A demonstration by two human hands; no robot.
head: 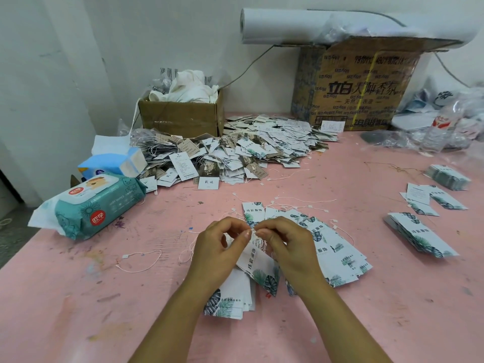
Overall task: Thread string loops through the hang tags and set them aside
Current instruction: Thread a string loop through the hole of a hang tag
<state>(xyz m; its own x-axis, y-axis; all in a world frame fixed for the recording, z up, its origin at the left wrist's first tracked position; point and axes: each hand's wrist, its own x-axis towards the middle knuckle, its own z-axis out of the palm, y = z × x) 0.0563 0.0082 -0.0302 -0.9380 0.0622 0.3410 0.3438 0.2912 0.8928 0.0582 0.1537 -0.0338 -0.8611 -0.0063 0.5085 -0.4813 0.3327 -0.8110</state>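
Observation:
My left hand [218, 247] and my right hand [286, 244] meet over the middle of the pink table [78, 310]. Both pinch a thin white string [253, 233] at the top of a white hang tag with green leaf print [258, 268]. That tag tilts up between my palms. Under my hands lies a fanned row of the same tags [337, 255], and a small stack [230, 299] sits beneath my left wrist. Several loose string loops [296, 203] lie just beyond my fingers, and one more loop [138, 260] lies to the left.
A big heap of strung tags [235, 150] covers the back of the table. Behind it stand a small carton [180, 116] and a large printed carton [358, 85]. A wet-wipes pack [91, 205] lies at left. More tag stacks [421, 234] sit at right.

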